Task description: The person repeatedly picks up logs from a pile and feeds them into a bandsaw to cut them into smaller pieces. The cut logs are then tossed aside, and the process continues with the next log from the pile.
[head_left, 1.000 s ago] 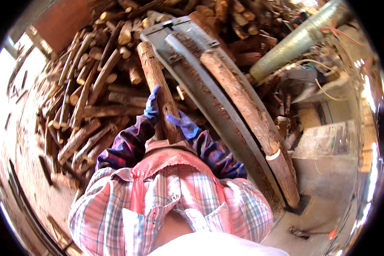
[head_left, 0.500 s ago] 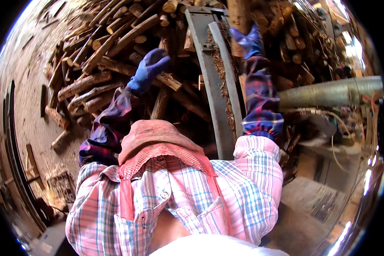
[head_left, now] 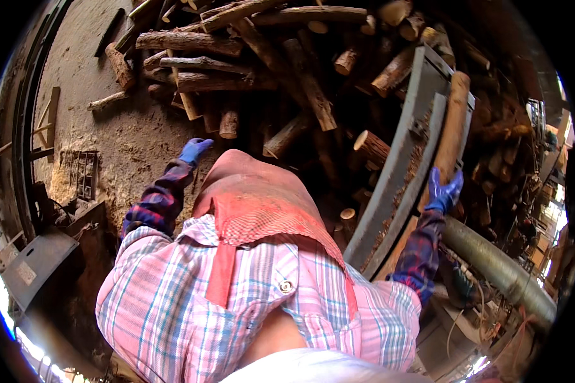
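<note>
My right hand (head_left: 444, 191), in a blue-purple glove, is at the near part of a long peeled log (head_left: 455, 112). Its thumb and fingers are spread against the log's side rather than wrapped round it. The log lies lengthwise along a grey metal trough (head_left: 386, 185) strewn with bark bits. My left hand (head_left: 195, 150), gloved in blue, hangs out to the left over the dirt floor, fingers stretched and holding nothing. A dusty red apron (head_left: 262, 191) covers my front.
Cut logs (head_left: 211, 83) lie heaped ahead, several with their ends toward me. A thick metal pipe (head_left: 498, 268) runs past my right forearm, with hoses below it. A metal grate (head_left: 86, 172) lies on the dirt floor (head_left: 128, 134) at left.
The view has swung left, so the trough and log now appear further right. My left hand has moved away from the log heap and lower. My right hand is still beside the log.
</note>
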